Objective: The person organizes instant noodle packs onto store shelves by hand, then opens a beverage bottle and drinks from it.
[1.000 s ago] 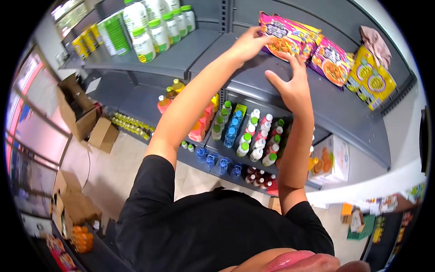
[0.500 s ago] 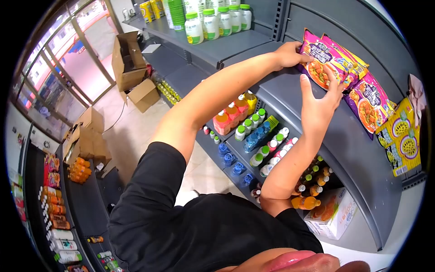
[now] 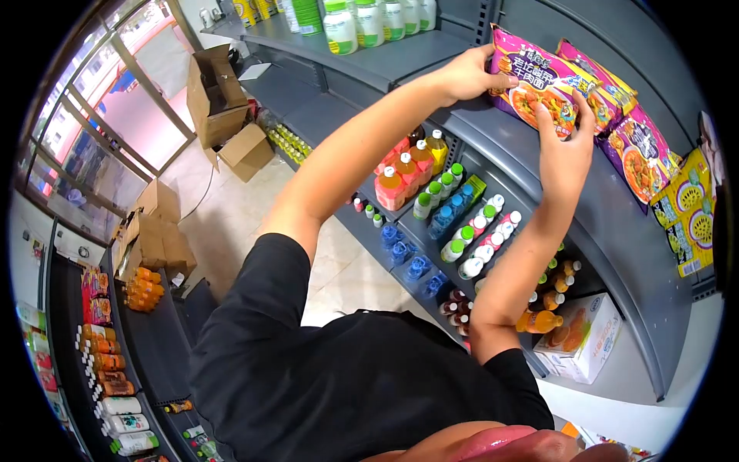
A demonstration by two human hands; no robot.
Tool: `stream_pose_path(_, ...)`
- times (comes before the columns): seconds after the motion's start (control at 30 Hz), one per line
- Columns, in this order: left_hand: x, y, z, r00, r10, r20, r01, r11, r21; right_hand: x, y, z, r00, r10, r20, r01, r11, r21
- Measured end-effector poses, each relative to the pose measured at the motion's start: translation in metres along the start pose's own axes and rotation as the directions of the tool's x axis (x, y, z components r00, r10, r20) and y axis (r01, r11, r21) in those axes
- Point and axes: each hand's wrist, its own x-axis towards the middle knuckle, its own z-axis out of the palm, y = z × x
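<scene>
L. hand had the front noodle pack pinched at its L. edge, thumb on the printed face, over the upper shelf; R. hand was spread at the pack's lower R. part, couldn't tell if gripping. Risk, imo: if L. thumb slipped, the pack might slide over the front lip; if R. fingers pushed too hard, they'd prob. shove the packs behind or the leaning pack askew. Surface: grey metal, white bottles at L., yellow bags far R. Room, L. to R.: drinks rack, glass doors, cardboard boxes on pale tile floor, pink-orange drinks below, white carton under R. end.
</scene>
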Motion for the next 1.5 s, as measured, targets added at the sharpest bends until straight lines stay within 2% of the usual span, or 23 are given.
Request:
stream_pose_path(0.07, -0.015, 0.002, -0.007, 0.996, 0.087, -0.020, -0.087, 0.996, 0.003, 0.000, 0.002, 0.005, 0.999, -0.024, 0.038, 0.021, 0.998, 0.064)
stream_pose_path(0.13, -0.026, 0.002, -0.014, 0.987, 0.140, -0.073, -0.132, 0.986, 0.105, -0.006, -0.010, 0.008, 0.996, 0.009, 0.088, -0.025, 0.983, 0.182)
stream_pose_path(0.2, -0.041, -0.003, -0.016, 0.950, 0.255, -0.179, -0.219, 0.956, 0.197, -0.008, -0.012, 0.010, 0.999, 0.020, 0.046, -0.026, 0.992, 0.121)
stream_pose_path(0.23, -0.058, 0.003, -0.015, 0.889, 0.404, -0.218, -0.326, 0.890, 0.319, -0.012, -0.017, 0.014, 1.000, -0.014, 0.003, 0.014, 0.997, 0.075)
stream_pose_path(0.27, -0.084, 0.019, -0.011, 0.874, 0.420, -0.242, -0.355, 0.895, 0.270, -0.016, -0.020, 0.018, 0.998, -0.052, -0.039, 0.053, 0.998, 0.026)
stream_pose_path(0.33, -0.121, 0.029, -0.014, 0.866, 0.395, -0.307, -0.344, 0.916, 0.209, -0.025, -0.019, 0.037, 0.983, -0.133, -0.125, 0.141, 0.988, 0.058)
stream_pose_path(0.4, -0.153, 0.024, -0.029, 0.820, 0.396, -0.414, -0.372, 0.917, 0.141, -0.042, -0.028, 0.065, 0.957, -0.276, -0.090, 0.287, 0.949, 0.133)
stream_pose_path(0.47, -0.191, 0.015, -0.057, 0.791, 0.359, -0.496, -0.373, 0.925, 0.075, -0.072, -0.052, 0.105, 0.935, -0.350, -0.056, 0.352, 0.894, 0.276)
stream_pose_path(0.53, -0.244, 0.010, -0.084, 0.756, 0.245, -0.607, -0.332, 0.943, -0.033, -0.108, -0.066, 0.143, 0.918, -0.395, 0.046, 0.373, 0.895, 0.247)
stream_pose_path(0.6, -0.303, -0.004, -0.115, 0.664, 0.257, -0.702, -0.346, 0.938, 0.016, -0.151, -0.091, 0.181, 0.875, -0.445, 0.193, 0.386, 0.880, 0.277)
stream_pose_path(0.63, -0.337, -0.006, -0.126, 0.616, 0.156, -0.772, -0.249, 0.969, -0.003, -0.175, -0.102, 0.202, 0.856, -0.428, 0.291, 0.329, 0.884, 0.333)
stream_pose_path(0.73, -0.439, -0.021, -0.149, 0.398, -0.016, -0.917, -0.178, 0.980, -0.094, -0.256, -0.113, 0.269, 0.747, -0.403, 0.529, 0.201, 0.895, 0.399)
stream_pose_path(0.8, -0.512, -0.054, -0.160, 0.201, 0.013, -0.979, -0.071, 0.998, -0.001, -0.317, -0.117, 0.306, 0.630, -0.410, 0.660, 0.148, 0.897, 0.415)
stream_pose_path(0.9, -0.619, -0.061, -0.151, 0.027, -0.093, -0.995, 0.078, 0.993, -0.090, -0.415, -0.110, 0.352, 0.387, -0.409, 0.826, 0.015, 0.899, 0.438)
stream_pose_path(1.0, -0.702, -0.057, -0.133, -0.134, -0.144, -0.980, 0.050, 0.987, -0.152, -0.500, -0.118, 0.377, 0.107, -0.367, 0.924, -0.176, 0.908, 0.381)
stream_pose_path(1.13, -0.771, -0.029, -0.133, -0.280, -0.145, -0.949, 0.255, 0.942, -0.219, -0.582, -0.132, 0.403, -0.070, -0.400, 0.914, -0.355, 0.866, 0.352)
stream_pose_path(1.17, -0.784, -0.025, -0.137, -0.310, -0.115, -0.944, 0.261, 0.944, -0.201, -0.589, -0.146, 0.407, -0.106, -0.407, 0.907, -0.323, 0.877, 0.356)
stream_pose_path(1.2, -0.793, -0.024, -0.142, -0.337, -0.088, -0.937, 0.268, 0.945, -0.185, -0.600, -0.152, 0.415, -0.138, -0.398, 0.907, -0.379, 0.867, 0.322)
stream_pose_path(1.27, -0.808, -0.022, -0.160, -0.363, -0.067, -0.929, 0.306, 0.933, -0.187, -0.621, -0.157, 0.434, -0.200, -0.369, 0.907, -0.475, 0.847, 0.240)
stream_pose_path(1.3, -0.814, -0.021, -0.171, -0.373, -0.058, -0.926, 0.323, 0.928, -0.188, -0.630, -0.157, 0.446, -0.279, -0.347, 0.896, -0.527, 0.835, 0.159)
stream_pose_path(1.4, -0.824, -0.022, -0.204, -0.393, -0.080, -0.916, 0.388, 0.889, -0.244, -0.655, -0.159, 0.480, -0.303, -0.371, 0.878, -0.619, 0.777, 0.114)
stream_pose_path(1.43, -0.827, -0.026, -0.217, -0.401, -0.073, -0.913, 0.377, 0.895, -0.238, -0.659, -0.162, 0.491, -0.352, -0.358, 0.865, -0.670, 0.742, 0.035)
stream_pose_path(1.5, -0.837, -0.039, -0.242, -0.416, -0.057, -0.907, 0.479, 0.835, -0.272, -0.663, -0.166, 0.521, -0.410, -0.353, 0.841, -0.630, 0.776, 0.019)
